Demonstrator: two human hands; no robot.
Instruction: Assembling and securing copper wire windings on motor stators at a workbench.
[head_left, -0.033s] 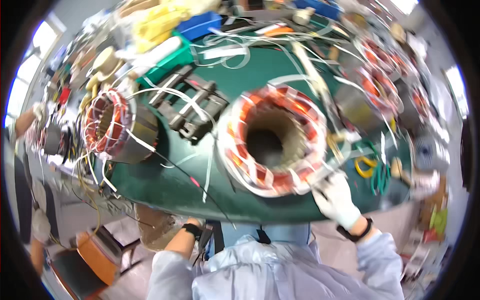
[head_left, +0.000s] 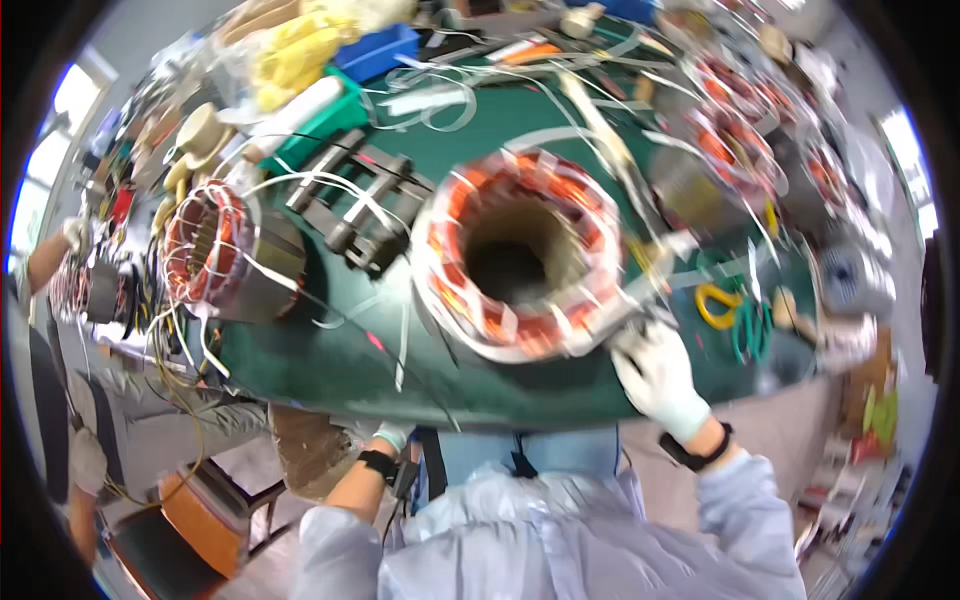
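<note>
Just left of the right hand's (head_left: 660, 378) fingers (head_left: 627, 352) stands a stator (head_left: 552, 258).

Jacket (head_left: 520, 545), 6 o'clock: pale blue-lavender, slightly shiny, creased; long sleeves. Trousers (head_left: 485, 452) above it: light blue. Right glove (head_left: 657, 380), 4 o'clock: white, pale green toward cuff. Left glove (head_left: 394, 435), 7 o'clock: pale green, partly hidden. Black wristbands (head_left: 697, 453) both sides; left carries dark box (head_left: 404, 480).

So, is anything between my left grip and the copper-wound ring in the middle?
Yes: the green table's front edge, and beyond it a thin dark cable running over the tabletop, between your left grip and the copper-wound ring.
</note>
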